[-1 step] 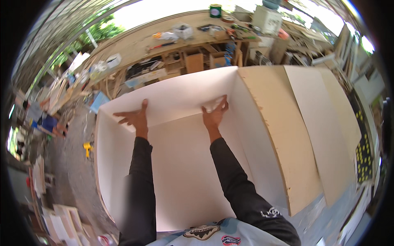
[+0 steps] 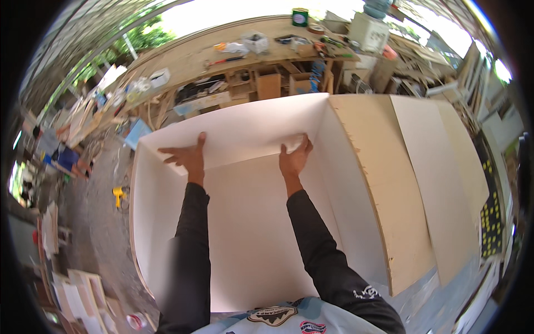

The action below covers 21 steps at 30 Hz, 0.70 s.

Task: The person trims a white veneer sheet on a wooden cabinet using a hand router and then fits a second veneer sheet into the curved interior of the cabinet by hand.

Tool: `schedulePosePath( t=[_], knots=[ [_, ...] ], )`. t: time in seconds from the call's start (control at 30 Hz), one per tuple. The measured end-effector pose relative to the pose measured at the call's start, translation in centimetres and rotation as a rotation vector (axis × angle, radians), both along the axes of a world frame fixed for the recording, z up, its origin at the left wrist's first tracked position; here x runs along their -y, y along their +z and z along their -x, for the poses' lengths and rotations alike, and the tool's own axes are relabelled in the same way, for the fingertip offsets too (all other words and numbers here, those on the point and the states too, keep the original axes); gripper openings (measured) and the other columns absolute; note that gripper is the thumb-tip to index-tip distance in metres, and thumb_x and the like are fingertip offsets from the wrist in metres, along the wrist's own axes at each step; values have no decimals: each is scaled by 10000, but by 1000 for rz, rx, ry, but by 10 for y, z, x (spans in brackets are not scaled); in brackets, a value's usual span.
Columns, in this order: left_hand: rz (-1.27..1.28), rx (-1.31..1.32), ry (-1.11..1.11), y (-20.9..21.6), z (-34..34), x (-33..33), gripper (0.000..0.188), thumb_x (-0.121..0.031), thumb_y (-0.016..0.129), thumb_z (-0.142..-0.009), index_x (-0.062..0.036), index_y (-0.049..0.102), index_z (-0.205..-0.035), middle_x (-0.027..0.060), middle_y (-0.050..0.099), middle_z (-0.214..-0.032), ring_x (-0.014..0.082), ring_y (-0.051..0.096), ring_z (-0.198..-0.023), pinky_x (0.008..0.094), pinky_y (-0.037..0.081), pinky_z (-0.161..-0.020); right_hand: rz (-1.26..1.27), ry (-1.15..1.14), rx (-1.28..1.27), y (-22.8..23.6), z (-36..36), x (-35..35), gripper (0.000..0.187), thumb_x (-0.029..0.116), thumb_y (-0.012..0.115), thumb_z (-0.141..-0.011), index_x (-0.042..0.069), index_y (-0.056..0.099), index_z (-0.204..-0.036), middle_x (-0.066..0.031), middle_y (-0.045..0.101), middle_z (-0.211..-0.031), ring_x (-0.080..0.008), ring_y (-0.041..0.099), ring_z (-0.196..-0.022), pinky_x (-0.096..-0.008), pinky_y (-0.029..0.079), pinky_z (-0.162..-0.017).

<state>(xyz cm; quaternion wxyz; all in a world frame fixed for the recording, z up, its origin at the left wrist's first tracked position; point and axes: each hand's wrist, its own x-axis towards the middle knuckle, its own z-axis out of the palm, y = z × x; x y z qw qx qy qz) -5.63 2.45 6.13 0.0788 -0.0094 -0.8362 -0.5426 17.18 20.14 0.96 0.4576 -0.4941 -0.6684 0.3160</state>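
Note:
Before me stands a large open wooden box with white inner faces, its white bottom panel (image 2: 250, 222) showing between my forearms. Both arms reach down into it toward the white far wall (image 2: 239, 131). My left hand (image 2: 188, 158) is near the far left corner, fingers spread and thumb up, close to that wall. Close to the far right corner, my right hand (image 2: 293, 160) has its thumb apart from its curved fingers. Neither hand holds anything visible. I cannot tell whether the fingertips touch the wall.
Bare plywood (image 2: 384, 183) and a white sheet (image 2: 428, 172) lie right of the box. Behind is a long workbench (image 2: 194, 61) with tools, bags and a green can (image 2: 300, 17). A yellow power tool (image 2: 118, 196) rests on the floor at left. Another person (image 2: 64, 156) is far left.
The view has shifted slightly, so the box and bench sit a little lower and further right. My right fingers look slightly closer together. Both hands stay by the far wall.

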Motion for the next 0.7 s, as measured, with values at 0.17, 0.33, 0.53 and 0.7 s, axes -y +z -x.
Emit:
schedulePosePath(
  t=[0.17,0.33,0.53,0.7],
  knots=[
    [-47,-103,-197,-38,-25,42,1353,-514,861,-781,-54,-82,-1633,433,-32,-1624,644,104,-1486,631,186,-1226,-648,133,-206,106,16,43,384,48,757,-833,79,683,-1208,-115,643,-1158,-323,609,-1094,-444,468,-928],
    [109,-24,-368,-94,-96,73,850,-389,767,-908,21,392,-1551,315,217,-1650,477,127,-1554,544,199,-1251,-912,493,93,183,52,45,291,102,731,-843,102,702,-1132,-81,668,-1147,-307,597,-1130,-436,443,-965],
    [386,-224,-585,-128,-161,107,674,-264,709,-921,74,487,-1461,302,270,-1628,466,231,-1525,491,162,-1277,-855,712,240,175,62,33,115,2,682,-836,57,650,-932,-96,662,-949,-321,616,-973,-453,479,-865],
    [239,-241,-563,-122,-149,114,618,-234,708,-916,92,532,-1411,264,395,-1579,445,300,-1502,501,171,-1274,-922,736,37,208,35,83,214,-65,686,-793,64,655,-960,-106,623,-876,-336,616,-887,-454,497,-776]
  ],
)
